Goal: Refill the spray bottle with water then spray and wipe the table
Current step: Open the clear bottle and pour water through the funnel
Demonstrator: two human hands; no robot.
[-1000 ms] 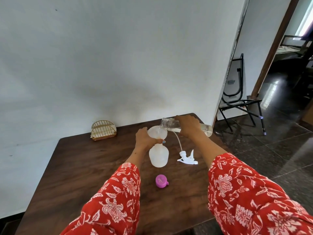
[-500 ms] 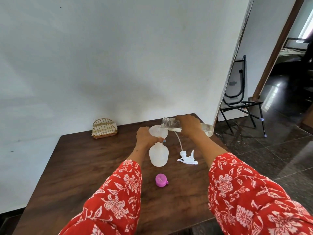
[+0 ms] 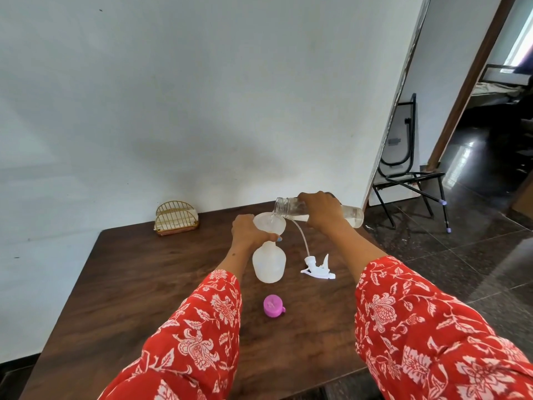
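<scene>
My right hand [image 3: 320, 210] gripped the clear water bottle [image 3: 350, 215], tipped on its side, mouth over the funnel [image 3: 269, 222]. My left hand [image 3: 249, 230] was closed around that funnel's stem atop the upright spray bottle [image 3: 269, 265] on the tabletop [image 3: 138, 284]. Right of the spray bottle lay the trigger head [image 3: 317, 271]; nearer me, a purple cap [image 3: 272, 306].

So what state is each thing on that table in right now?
Spray bottle: upright, head off, funnel in its neck.
Clear bottle: uncapped, tipped sideways, water pouring into the funnel.
Spray head: detached, lying on the table.
Pink cap: off, lying alone.
Left hand: gripping the funnel at the bottle's neck.
Right hand: gripping the clear bottle.
</scene>
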